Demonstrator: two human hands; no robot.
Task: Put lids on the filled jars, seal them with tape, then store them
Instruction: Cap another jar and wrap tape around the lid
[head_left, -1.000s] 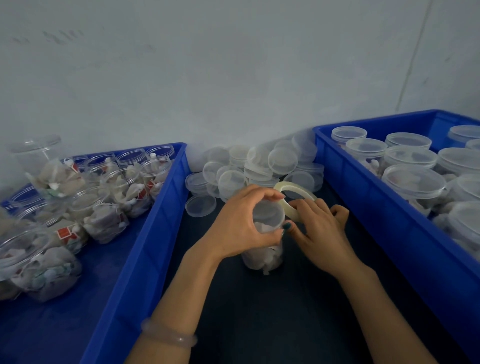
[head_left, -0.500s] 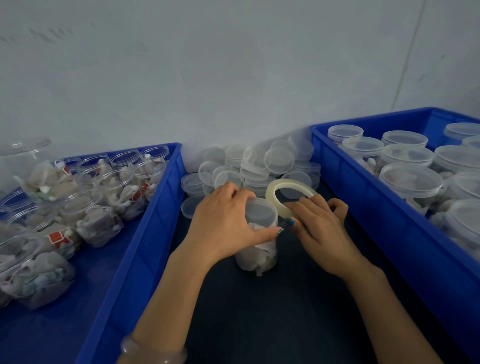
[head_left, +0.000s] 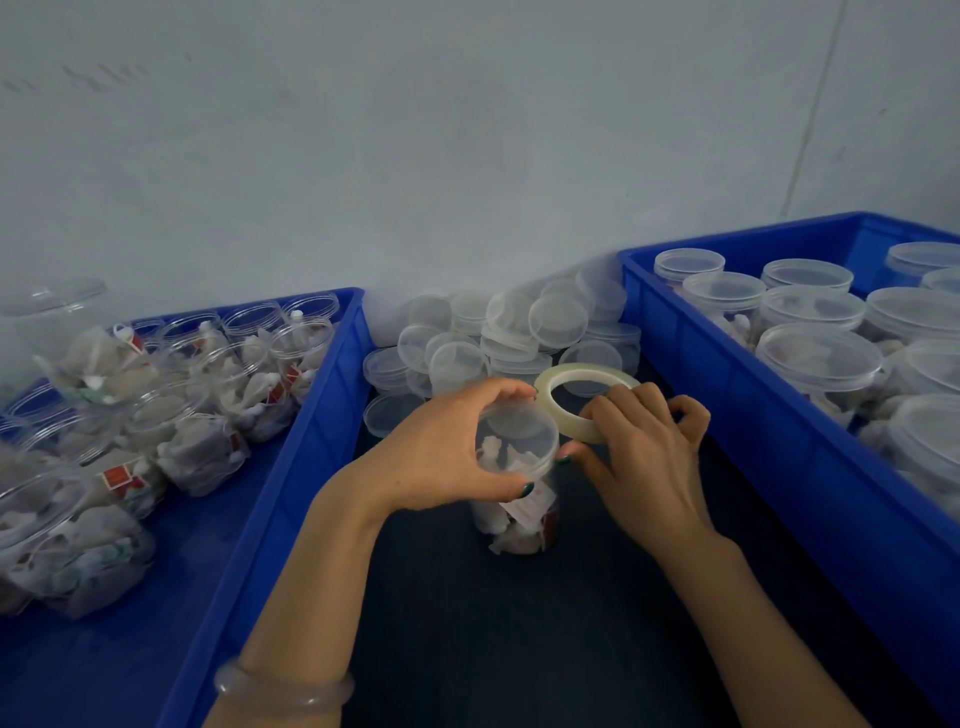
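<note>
Head view, single camera.

Left hand (head_left: 441, 447): fingers curled over the far edge of the lid (head_left: 517, 434), thumb on the near side of the jar (head_left: 519, 509) just under it. The grip clamps lid and jar together. Judged purpose: keep the jar upright and from turning while tape goes on.

Right hand (head_left: 644, 462): fingers wrapped over the tape roll (head_left: 566, 422), held tilted, just beside the lid on the jar's right. Thumb reaches to the jar wall near the lid seam, probably pinning the tape end there. The tape strip itself is too clear to make out.

Jar stands on the dark table (head_left: 519, 623), between the two hands. Contents: pale crumpled packets, one with a red label.

Step judged: sealing in hand, lid on, storing not yet done.

Containers:
- Blue bin (head_left: 322, 395), well outside the left hand: open jars (head_left: 223, 384), no lids, filled with similar pale packets and red-marked pieces. Judged the supply waiting for lids.
- Blue bin (head_left: 727, 374), beyond the right hand: lidded jars (head_left: 818, 358), standing close together. Judged the store for finished ones; tape on them cannot be seen.
- Loose lids (head_left: 519, 332): heaped past both hands' fingertips, against the wall, within easy reach for the next jar.

Pale bracelet (head_left: 291, 686) on the left wrist.
</note>
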